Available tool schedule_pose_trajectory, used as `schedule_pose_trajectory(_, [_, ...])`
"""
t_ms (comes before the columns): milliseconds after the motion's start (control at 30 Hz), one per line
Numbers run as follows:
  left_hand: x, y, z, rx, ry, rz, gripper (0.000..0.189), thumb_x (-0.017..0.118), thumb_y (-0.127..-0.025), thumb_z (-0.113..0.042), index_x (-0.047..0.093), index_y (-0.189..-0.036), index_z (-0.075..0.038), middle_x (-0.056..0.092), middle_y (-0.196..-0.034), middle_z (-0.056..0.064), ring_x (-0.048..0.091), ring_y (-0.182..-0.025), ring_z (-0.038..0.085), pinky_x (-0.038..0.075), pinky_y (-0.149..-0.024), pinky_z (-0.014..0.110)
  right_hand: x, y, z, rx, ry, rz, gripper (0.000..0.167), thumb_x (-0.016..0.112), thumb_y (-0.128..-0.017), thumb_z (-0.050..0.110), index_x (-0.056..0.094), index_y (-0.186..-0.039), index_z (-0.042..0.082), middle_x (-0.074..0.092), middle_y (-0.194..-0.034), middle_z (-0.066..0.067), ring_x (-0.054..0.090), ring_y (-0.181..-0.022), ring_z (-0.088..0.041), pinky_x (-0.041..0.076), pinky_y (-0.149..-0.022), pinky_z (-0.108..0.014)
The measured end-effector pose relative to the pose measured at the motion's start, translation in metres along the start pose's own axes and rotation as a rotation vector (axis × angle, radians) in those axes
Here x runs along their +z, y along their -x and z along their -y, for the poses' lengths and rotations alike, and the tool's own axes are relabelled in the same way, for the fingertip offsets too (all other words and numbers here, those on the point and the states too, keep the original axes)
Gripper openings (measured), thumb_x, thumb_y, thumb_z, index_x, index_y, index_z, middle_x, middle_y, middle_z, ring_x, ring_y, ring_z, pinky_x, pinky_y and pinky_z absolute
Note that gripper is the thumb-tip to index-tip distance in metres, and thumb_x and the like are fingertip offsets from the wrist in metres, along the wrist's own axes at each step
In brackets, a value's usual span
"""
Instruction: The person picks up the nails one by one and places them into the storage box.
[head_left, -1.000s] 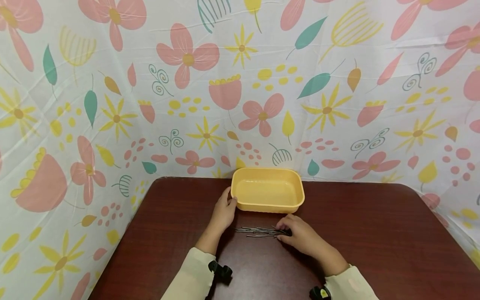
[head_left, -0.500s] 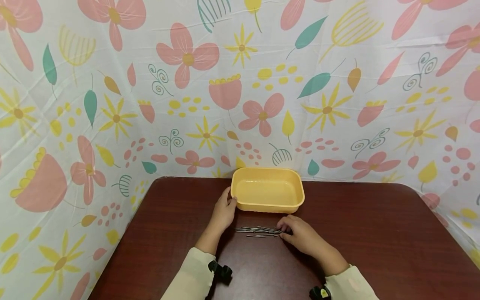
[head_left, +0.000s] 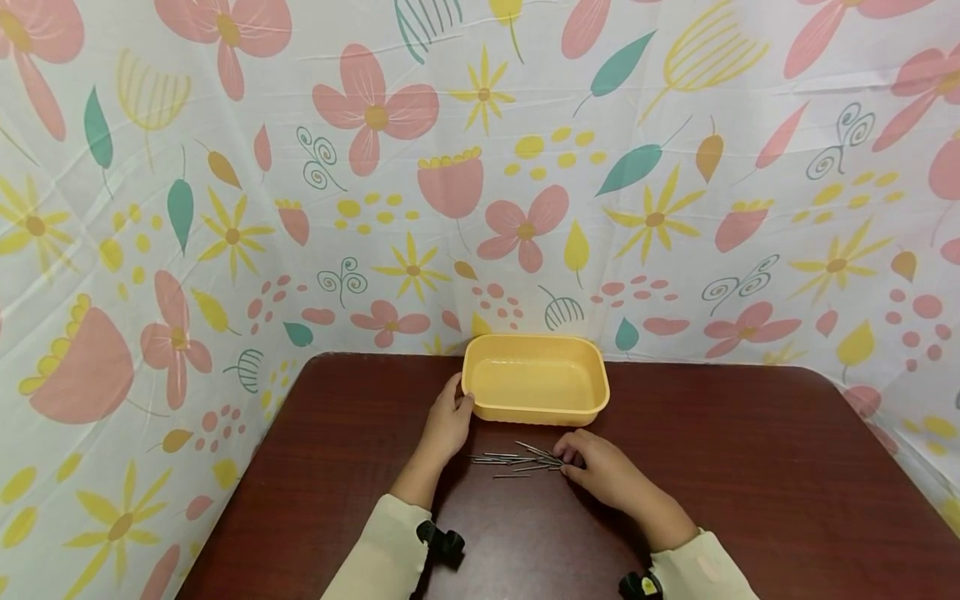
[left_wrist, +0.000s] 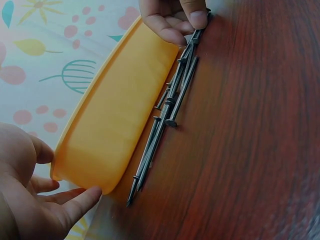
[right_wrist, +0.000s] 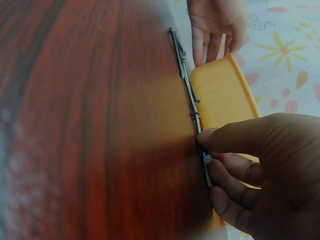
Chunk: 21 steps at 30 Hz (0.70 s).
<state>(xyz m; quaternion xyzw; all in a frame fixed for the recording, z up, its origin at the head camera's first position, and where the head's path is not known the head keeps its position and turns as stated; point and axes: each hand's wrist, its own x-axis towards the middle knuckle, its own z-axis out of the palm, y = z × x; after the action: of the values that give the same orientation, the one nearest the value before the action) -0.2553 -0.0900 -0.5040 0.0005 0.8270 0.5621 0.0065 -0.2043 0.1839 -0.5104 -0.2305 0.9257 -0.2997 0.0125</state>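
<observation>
Several metal nails [head_left: 501, 459] lie in a loose bundle on the table before a yellow plastic tray [head_left: 540, 415]. My left hand [head_left: 447, 423] holds the tray's left end, its thumb and fingers round the near corner, as the left wrist view shows. At the bundle's right end my right hand [head_left: 596, 467] pinches among the nails with thumb and fingers. Nail heads and shafts show between those fingertips in the right wrist view; how many are gripped is hidden. One nail [head_left: 512, 476] lies apart at the near side.
The brown wooden table [head_left: 750, 467] has its back edge against a flower-printed cloth [head_left: 525, 167], which also rises on the left. The tray stands near that back edge. Black camera straps [head_left: 442, 546] sit at both wrists.
The nails at the right end have shifted: one now slants out toward the tray, and the near one lies farther from the bundle. My right hand drew slightly right; the left stayed.
</observation>
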Motion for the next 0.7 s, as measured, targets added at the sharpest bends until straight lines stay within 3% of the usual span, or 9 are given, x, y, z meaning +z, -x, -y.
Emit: schedule_pose_trajectory(700, [-0.0003,0.0001,-0.001,0.0,0.01,0.004,0.057,0.044,-0.107,-0.027,0.029,-0.159,-0.008,0.041,-0.157,0.02,0.054,-0.134,0.031,0.048,-0.104,0.05,-0.0008,0.0003,0.0016,-0.036,0.004,-0.022,0.014,0.073,-0.087,0.003,0.07,-0.096,0.014,0.061,-0.086,0.007,0.059,-0.079,-0.006,0.049,-0.071,-0.024])
